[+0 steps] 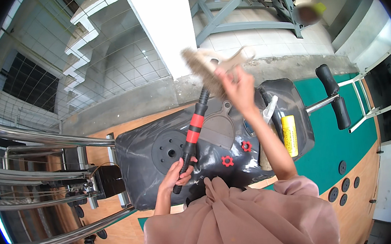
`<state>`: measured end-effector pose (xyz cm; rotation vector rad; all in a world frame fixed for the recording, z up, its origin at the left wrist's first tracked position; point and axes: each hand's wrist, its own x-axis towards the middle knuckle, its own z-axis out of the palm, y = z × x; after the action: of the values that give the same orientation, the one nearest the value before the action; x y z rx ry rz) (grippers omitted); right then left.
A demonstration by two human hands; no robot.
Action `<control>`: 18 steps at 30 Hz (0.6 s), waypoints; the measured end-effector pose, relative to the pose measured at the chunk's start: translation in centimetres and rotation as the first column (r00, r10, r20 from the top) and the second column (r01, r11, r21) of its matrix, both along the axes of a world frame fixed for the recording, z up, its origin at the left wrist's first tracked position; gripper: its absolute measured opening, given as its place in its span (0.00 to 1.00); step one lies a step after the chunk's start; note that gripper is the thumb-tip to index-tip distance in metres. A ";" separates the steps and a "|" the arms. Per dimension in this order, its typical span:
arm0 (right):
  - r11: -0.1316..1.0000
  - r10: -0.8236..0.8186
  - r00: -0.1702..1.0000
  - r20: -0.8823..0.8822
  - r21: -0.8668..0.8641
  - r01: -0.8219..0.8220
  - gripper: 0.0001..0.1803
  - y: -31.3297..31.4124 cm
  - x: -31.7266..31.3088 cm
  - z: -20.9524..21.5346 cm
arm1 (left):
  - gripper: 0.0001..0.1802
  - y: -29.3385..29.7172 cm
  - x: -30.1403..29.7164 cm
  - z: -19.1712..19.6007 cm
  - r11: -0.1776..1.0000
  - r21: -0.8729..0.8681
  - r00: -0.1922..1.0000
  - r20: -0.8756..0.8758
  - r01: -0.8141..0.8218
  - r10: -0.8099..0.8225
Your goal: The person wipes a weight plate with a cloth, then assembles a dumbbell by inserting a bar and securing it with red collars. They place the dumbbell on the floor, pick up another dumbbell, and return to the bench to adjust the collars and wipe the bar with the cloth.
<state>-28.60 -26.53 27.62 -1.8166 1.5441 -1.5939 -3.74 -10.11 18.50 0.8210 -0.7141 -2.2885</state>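
My left hand [178, 174] is wrapped round the lower end of a black dumbbell bar [195, 124] with red bands, which slants up and away over the black padded bench [135, 151]. Raised above the bench's far edge, my right hand [238, 92] grips a bristle brush [202, 72] with a pale handle, smeared by motion. The brush is near the bar's far end; I cannot tell whether they touch. A round black weight plate [170, 153] lies left of the bar, a grey flat piece with a holed tab [219, 126] right of it. Two red star nuts [227, 161] lie nearby.
Right of my forearm, a yellow can [289, 136] and a white nozzle [271, 107] are on the bench. Chrome rails [46, 136] stand at left. Small weight plates [333, 194] lie on the floor by the green mat [323, 152]. A low concrete ledge [118, 103] runs behind.
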 end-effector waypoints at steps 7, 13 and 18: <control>0.855 0.519 0.854 -0.047 0.030 -0.518 0.18 3.4 2.2 -1.5 | 0.29 -1.8 0.6 -4.1 0.883 0.388 0.604 -0.780 0.262 0.164; 0.992 -0.079 0.996 0.035 -0.100 0.082 0.27 -2.3 -0.2 -2.2 | 0.30 -1.0 -0.4 -5.3 0.834 0.322 0.426 -0.897 0.447 0.118; 0.881 0.448 0.877 -0.174 -0.081 -0.466 0.13 6.5 3.1 -6.2 | 0.27 -2.1 -0.6 -5.5 0.868 0.385 0.444 -0.867 0.314 0.224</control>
<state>-25.51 -20.06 21.41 -2.2065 0.9708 -1.3680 -4.39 -12.23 12.98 -0.3594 0.4047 -2.5145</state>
